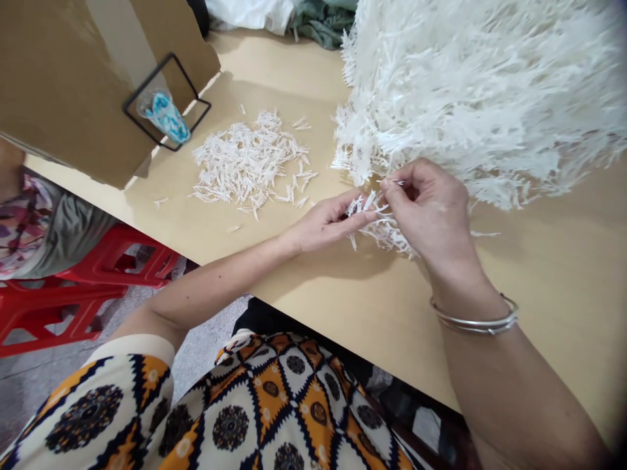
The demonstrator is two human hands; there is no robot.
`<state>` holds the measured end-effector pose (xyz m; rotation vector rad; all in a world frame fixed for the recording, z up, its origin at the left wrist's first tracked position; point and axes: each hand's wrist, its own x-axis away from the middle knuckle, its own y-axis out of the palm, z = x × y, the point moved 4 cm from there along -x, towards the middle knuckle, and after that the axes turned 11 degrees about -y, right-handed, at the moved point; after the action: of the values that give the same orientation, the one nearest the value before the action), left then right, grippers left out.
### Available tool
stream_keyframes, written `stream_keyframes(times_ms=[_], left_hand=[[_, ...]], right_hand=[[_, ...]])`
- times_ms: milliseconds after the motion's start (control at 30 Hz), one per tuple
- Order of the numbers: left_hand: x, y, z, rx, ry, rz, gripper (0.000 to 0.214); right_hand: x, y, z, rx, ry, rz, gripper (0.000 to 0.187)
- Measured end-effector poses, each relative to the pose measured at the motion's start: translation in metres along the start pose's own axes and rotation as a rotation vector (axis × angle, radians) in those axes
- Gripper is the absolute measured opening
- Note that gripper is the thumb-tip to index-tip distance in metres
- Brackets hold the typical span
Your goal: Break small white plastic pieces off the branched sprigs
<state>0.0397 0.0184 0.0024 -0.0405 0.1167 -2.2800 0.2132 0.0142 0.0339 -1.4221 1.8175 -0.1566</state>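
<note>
My left hand (324, 225) is closed around a bunch of thin, branched white pieces (389, 236), which look like plastic, just above the table (313, 287). Close against it, my right hand (434, 212) pinches a slim white piece (400, 182) between thumb and forefinger. Whether that piece is still joined to the bunch I cannot tell. Left of my hands lies a low pile of short, loose white sticks (245, 160). A large heap of the branched white pieces (490, 91) rises behind my right hand.
At the back left, a cardboard box (63, 78) stands by a black wire frame (171, 59) and a clear cup with blue and white contents (169, 117). Cloth (323, 19) lies at the far edge. Red stools (117, 258) and another person's clothing (29, 222) show at left.
</note>
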Motion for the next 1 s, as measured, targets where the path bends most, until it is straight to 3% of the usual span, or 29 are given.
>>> stream_keyframes(times_ms=[67,167,267,333,467,600,700,1000], left_hand=[[0.001,-0.002,0.001,-0.017,-0.002,0.004,0.022],[0.003,-0.002,0.002,-0.042,-0.011,-0.002,0.019],[0.002,0.001,-0.001,-0.017,-0.020,-0.036,0.016],[-0.001,0.003,-0.004,0.069,-0.007,-0.060,0.024],[-0.005,0.000,-0.010,0.246,-0.017,-0.046,0.035],[-0.006,-0.004,-0.010,0.260,-0.057,0.002,0.033],[-0.005,-0.005,-0.008,0.265,-0.057,0.012,0.035],[-0.003,0.000,-0.005,0.134,-0.021,0.038,0.052]], right_hand=[[0.000,-0.005,-0.017,-0.026,-0.003,0.054,0.012],[-0.001,-0.006,-0.042,-0.192,-0.096,0.148,0.010],[-0.003,0.002,-0.052,-0.415,-0.186,0.015,0.036],[-0.003,0.002,-0.050,-0.415,-0.211,-0.055,0.041],[-0.003,-0.012,-0.041,-0.309,-0.108,-0.134,0.022],[-0.005,-0.021,-0.034,-0.192,0.002,-0.309,0.019],[-0.006,-0.023,-0.028,-0.145,0.013,-0.338,0.012],[-0.004,-0.013,-0.023,-0.363,0.191,-0.377,0.015]])
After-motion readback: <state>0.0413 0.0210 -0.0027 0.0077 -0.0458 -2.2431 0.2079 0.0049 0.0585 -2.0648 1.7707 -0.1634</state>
